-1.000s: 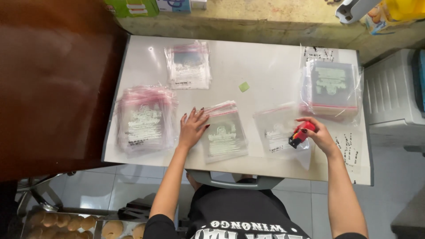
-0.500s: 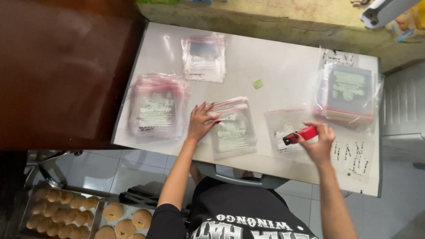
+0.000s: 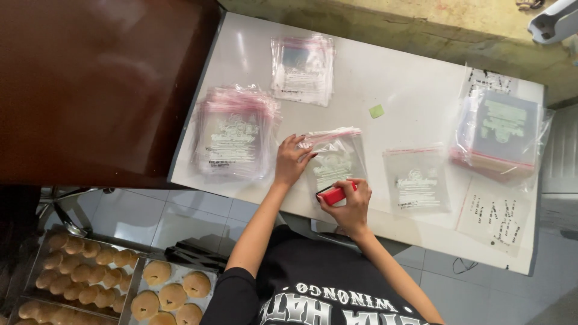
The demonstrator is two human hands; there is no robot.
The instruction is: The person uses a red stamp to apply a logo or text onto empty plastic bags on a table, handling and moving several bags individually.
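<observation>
From my feed, the white bench (image 3: 391,78) has a thick stack of clear printed bags (image 3: 233,133) on the left and a smaller stack (image 3: 303,67) further back. There's a tiny green scrap (image 3: 376,111) mid-bench, plus a wrapped bundle of bags (image 3: 503,132) on the right with a printed paper sheet (image 3: 497,213) beside it. Trays of round buns (image 3: 90,271) sit on the floor, lower left.

Person wearing a black short-sleeved T-shirt, seen from above.
The shirt is showing large white block lettering across the chest, and its sleeve is ending above the elbow, leaving both forearms bare. The left hand (image 3: 291,161) and right hand (image 3: 349,204) are wearing no gloves; the fingernails are looking dark-painted.
</observation>
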